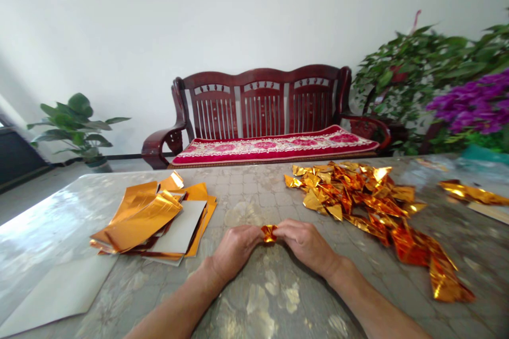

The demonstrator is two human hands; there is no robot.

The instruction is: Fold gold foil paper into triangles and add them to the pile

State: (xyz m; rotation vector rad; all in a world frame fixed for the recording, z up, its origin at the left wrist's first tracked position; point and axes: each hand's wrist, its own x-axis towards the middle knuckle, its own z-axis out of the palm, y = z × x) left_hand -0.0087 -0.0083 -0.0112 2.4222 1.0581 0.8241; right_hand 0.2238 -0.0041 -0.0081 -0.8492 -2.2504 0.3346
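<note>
Between my two hands, over the middle of the table, is a small piece of folded gold foil paper [269, 233]. My left hand [237, 249] pinches its left end and my right hand [307, 243] pinches its right end, with the shiny middle showing between the fingertips. To the left lies a stack of gold foil sheets [147, 217], some curled and some showing a pale grey back. On the right spreads a heap of folded gold foil pieces [358, 190], trailing toward the front right.
A patterned cover lies over the table [254, 296]. One pale sheet [59, 291] rests at the front left. Clear plastic [425, 169] and another gold piece [473, 192] are at the far right. Beyond stand a wooden bench [262, 111], a potted plant [79, 127] and purple flowers [473, 100].
</note>
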